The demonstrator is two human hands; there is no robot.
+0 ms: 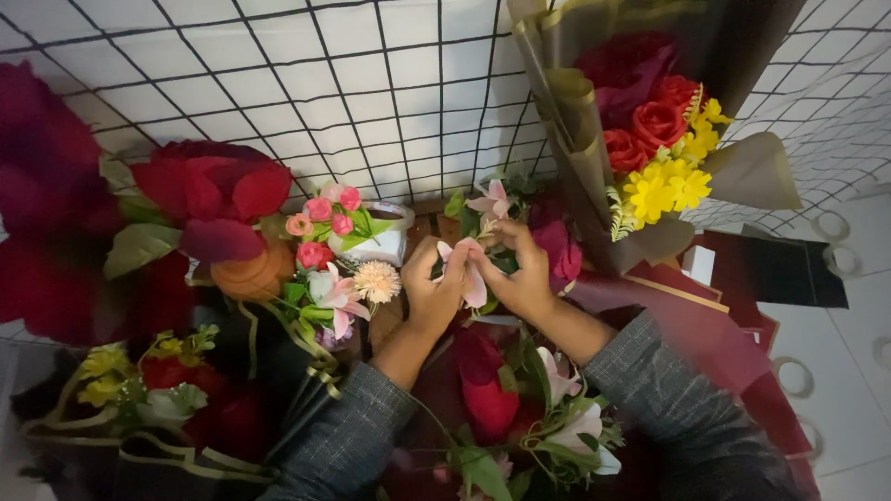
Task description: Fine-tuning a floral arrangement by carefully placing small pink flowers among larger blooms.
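Your left hand [434, 289] and right hand [520, 271] both pinched the pale pink flower [471, 269], fingers closed on its petals, right between them. It sat above the red rose [486, 394], just beside the wrapped bouquet [650, 139] against the wire grid [371, 83].

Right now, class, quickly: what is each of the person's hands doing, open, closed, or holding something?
Left hand: closed, fingers pinching the pale pink lily.
Right hand: closed on the same pale pink lily, from the other side.
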